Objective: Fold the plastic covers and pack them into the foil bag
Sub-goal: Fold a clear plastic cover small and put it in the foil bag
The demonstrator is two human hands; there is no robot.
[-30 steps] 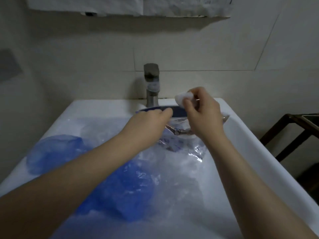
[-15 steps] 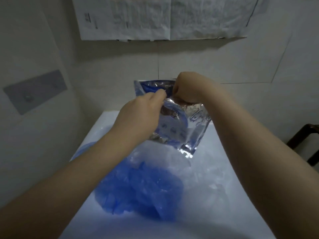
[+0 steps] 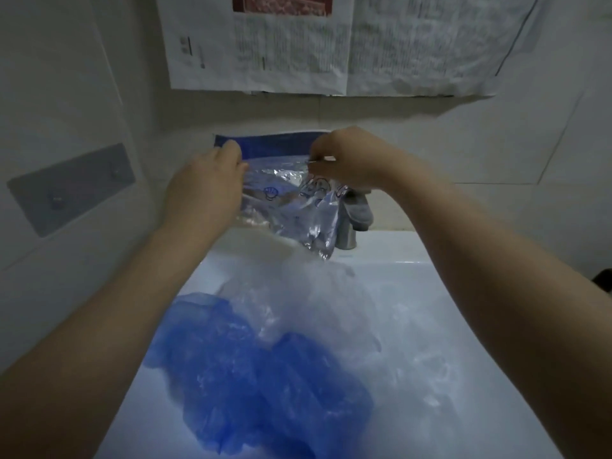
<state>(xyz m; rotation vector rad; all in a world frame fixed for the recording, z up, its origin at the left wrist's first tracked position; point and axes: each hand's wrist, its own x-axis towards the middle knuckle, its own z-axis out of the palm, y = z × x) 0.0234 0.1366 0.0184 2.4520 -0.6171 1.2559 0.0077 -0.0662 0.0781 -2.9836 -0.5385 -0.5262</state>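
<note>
Nearest me, in the basin of the white sink [image 3: 414, 260], I see the blue plastic covers [image 3: 258, 376] bunched in a crumpled heap toward the near left side. Touching them on the right and running back toward the far edge lie the clear plastic covers [image 3: 318, 293], loose and wrinkled; I cannot tell how many of either colour there are.

Above the far edge of the sink, both my hands hold the foil bag [image 3: 291, 200] up in the air. My left hand [image 3: 205, 190] pinches the bag's top left corner, fingers curled round the blue strip along its mouth. My right hand [image 3: 351, 157] pinches the top right part of that same mouth, fingertips closed on the film. The bag hangs crumpled between them, silver with blue drawings, its lower end dangling just over the clear covers.

Behind the bag's right side, the metal tap [image 3: 351, 226] stands at the sink's far edge. Farther back on the wall, printed paper sheets [image 3: 331, 44] hang above, and a grey plate [image 3: 69, 187] is fixed at the left.
</note>
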